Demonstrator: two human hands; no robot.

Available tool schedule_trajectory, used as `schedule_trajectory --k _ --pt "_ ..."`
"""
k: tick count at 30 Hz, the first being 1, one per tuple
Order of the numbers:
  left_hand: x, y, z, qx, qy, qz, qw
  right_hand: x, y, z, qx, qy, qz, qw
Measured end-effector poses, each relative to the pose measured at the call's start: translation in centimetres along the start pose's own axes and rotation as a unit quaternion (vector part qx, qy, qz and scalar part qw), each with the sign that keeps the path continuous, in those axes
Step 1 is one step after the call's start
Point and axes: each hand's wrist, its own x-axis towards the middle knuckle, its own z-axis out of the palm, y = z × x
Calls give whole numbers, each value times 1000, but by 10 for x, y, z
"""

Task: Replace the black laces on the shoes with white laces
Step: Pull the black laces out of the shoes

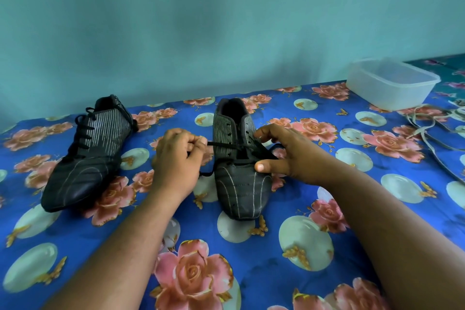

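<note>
L hand (176, 156): pinches black lace (221, 144), pulling leftward across shoe (236, 158)
R hand (284, 151): fingers spread, steadies shoe's right side
Shoe axis: toe toward person

Bare tabletop (226, 254) at six o'clock gives passage; shoes (85, 156) at nine, tub (392, 83) and white laces (427, 128) at two block.
</note>
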Motion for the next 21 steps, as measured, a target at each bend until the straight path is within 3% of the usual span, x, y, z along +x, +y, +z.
schedule_trajectory --k 3,8,13,18,21 --pt "1 -2 -1 -26 1 -15 1000 -1 -1 0 4 -1 1 1000" --pt "-13 27 3 -61 -38 67 995 -1 -1 -1 2 -3 2 1000" --pt "-20 36 9 -52 -36 98 993 0 -1 -1 -3 -5 1 1000" --pt "-13 26 4 -9 -32 65 997 -2 -5 -2 3 -9 9 1000" --pt "-5 16 -3 -17 -4 3 1000 -3 -7 -2 8 -10 11 1000"
